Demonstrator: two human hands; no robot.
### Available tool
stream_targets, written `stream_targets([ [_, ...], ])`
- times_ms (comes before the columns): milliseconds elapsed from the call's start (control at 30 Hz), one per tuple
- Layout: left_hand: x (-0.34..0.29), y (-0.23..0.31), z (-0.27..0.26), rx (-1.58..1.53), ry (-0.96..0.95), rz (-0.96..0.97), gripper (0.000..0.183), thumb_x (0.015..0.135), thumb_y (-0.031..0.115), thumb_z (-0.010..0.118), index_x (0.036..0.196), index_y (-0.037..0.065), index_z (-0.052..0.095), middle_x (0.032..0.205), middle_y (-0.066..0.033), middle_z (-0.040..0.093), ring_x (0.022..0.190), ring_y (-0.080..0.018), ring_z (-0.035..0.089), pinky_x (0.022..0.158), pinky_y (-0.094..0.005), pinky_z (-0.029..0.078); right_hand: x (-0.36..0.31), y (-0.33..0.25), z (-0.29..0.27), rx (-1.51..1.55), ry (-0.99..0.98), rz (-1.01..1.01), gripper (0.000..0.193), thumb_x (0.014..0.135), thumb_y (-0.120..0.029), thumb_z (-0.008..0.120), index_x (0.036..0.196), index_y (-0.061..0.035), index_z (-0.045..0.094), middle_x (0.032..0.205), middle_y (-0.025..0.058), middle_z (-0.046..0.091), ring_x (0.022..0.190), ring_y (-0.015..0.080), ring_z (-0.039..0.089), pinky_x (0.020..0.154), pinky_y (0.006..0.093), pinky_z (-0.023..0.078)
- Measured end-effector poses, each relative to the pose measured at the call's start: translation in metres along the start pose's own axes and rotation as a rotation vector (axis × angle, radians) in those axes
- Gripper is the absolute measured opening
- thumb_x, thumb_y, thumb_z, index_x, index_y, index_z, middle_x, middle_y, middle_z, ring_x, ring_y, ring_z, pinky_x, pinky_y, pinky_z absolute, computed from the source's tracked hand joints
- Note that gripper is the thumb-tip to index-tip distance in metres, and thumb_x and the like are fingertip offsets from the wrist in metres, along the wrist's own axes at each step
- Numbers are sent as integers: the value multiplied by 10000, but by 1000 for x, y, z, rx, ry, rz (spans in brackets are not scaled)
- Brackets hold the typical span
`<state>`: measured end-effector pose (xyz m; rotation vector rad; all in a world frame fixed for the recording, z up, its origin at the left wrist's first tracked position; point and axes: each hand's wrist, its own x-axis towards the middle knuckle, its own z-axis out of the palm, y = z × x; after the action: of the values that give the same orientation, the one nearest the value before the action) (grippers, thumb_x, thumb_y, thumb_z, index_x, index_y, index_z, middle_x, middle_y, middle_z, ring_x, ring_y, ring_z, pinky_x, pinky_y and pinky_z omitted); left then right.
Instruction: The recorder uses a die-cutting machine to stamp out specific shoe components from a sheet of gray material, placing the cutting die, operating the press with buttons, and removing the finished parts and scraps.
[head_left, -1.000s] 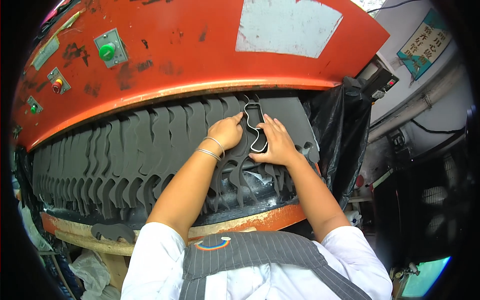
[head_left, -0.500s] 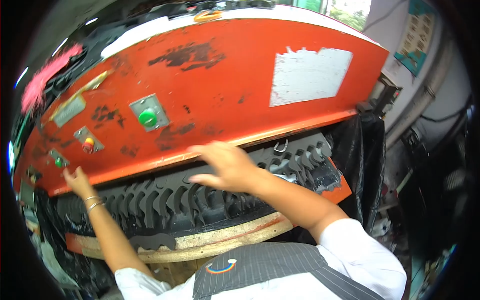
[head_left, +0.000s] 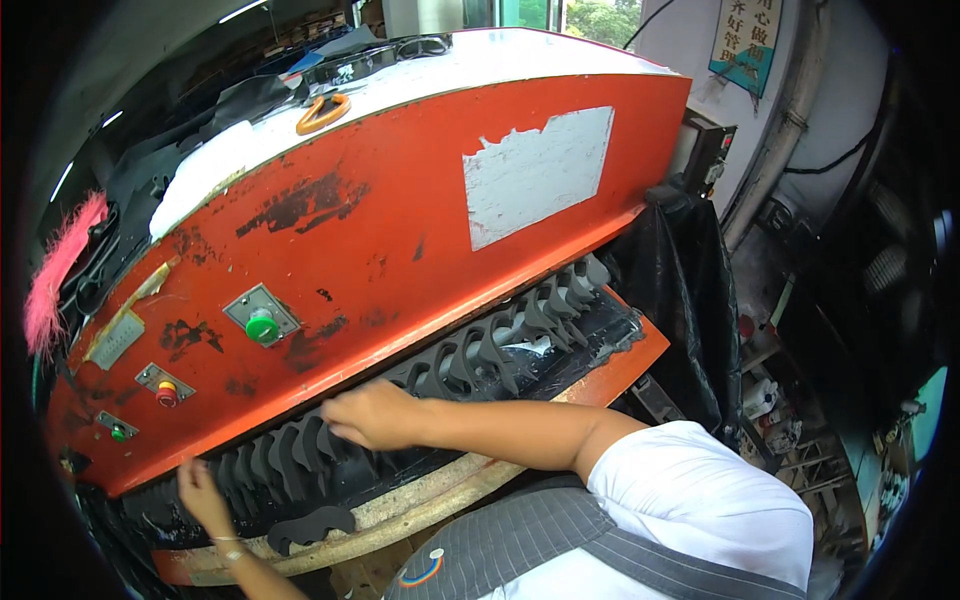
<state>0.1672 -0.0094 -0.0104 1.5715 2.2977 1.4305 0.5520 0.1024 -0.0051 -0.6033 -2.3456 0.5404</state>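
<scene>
The red panel (head_left: pixel 390 250) hides the foam (head_left: pixel 292 452) ends, a lettered sign (head_left: pixel 742 50) to its right. Below, hands (head_left: pixel 376 415) blur; I can't tell their grip.

A bright window (head_left: pixel 602 22) adjoins a pale wall (head_left: pixel 685 50) bearing a poster (head_left: pixel 745 45).

You get daylight from the far window (head_left: pixel 603 24) and a glowing ceiling tube (head_left: pixel 244 10) at far left; your right hand (head_left: pixel 372 415) blurs slightly, the right side is dim, and edges bend into black.
</scene>
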Motion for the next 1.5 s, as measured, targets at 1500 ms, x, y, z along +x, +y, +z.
stream_targets([
  [1500,-329,273,242,463,-292,203,352,763,372,568,683,45,670,811,-142,632,859,-332,577,767,-456,438,-381,-37,-166,142,-418,285,291,825,-291,659,986,-50,642,954,146,668,909,326,635,787,413,492],
])
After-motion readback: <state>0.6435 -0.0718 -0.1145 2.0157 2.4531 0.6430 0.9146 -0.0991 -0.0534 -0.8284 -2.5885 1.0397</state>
